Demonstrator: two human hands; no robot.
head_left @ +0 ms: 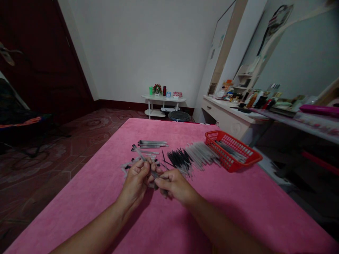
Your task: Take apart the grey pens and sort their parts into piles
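Note:
Near the middle of the pink-covered table [206,215], my left hand [137,178] is closed on a slim grey pen [140,153] that sticks out up and to the left. Close beside it, my right hand [173,185] pinches at the lower end of what both hands hold; the small parts between the fingers are blurred. Beyond the hands lie several pens with dark caps [152,144]. White and black caps [127,165] lie left of my left hand. Black-tipped refills [180,158] and a row of clear barrels [202,154] spread to the right.
A red plastic basket [230,167] with more pen barrels inside stands at the table's right side. Farther off are a small white stand [164,98], a round dark stool [179,116] and a dresser [230,116] crowded with bottles. A dark red door [37,53] is at the left.

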